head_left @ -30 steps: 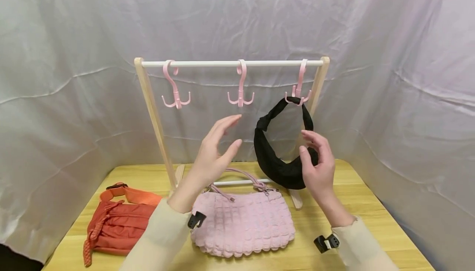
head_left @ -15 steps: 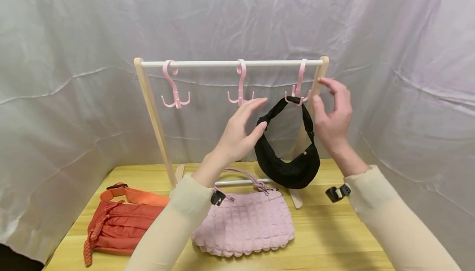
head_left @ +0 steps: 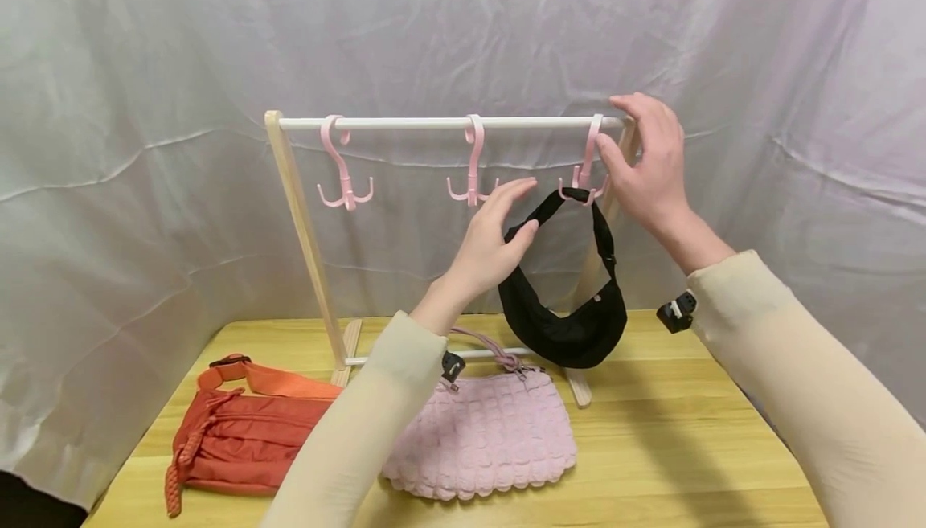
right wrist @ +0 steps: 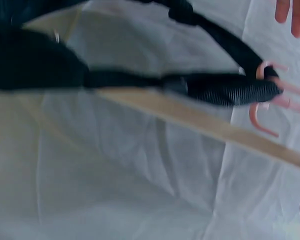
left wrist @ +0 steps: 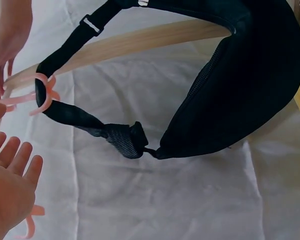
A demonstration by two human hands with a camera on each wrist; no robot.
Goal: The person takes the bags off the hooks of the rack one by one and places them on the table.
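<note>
A black shoulder bag (head_left: 564,327) hangs by its strap from the right pink hook (head_left: 591,162), clear of the tabletop. My left hand (head_left: 495,239) is in front of the bag's left side, fingers extended and thumb apart, holding nothing. In the left wrist view, the black strap (left wrist: 72,114) passes through the hook's prongs. My right hand (head_left: 651,162) is at the rack's upper right corner, thumb beside the hook and fingers by the post top; contact cannot be made out. Below lies a pink quilted handbag (head_left: 499,431), partly hidden by my left sleeve.
A rack with a white rail (head_left: 405,123) and wooden posts (head_left: 307,247) stands on the wooden table (head_left: 673,415). A left hook (head_left: 347,170) and a middle hook (head_left: 473,162) hang bare. An orange-red bag (head_left: 239,440) lies at left. Grey cloth (head_left: 463,38) surrounds the table.
My right hand has risen from beside the black bag to the rack's top right corner. My left hand has moved right and up toward the strap. The bag still hangs, turned slightly.
</note>
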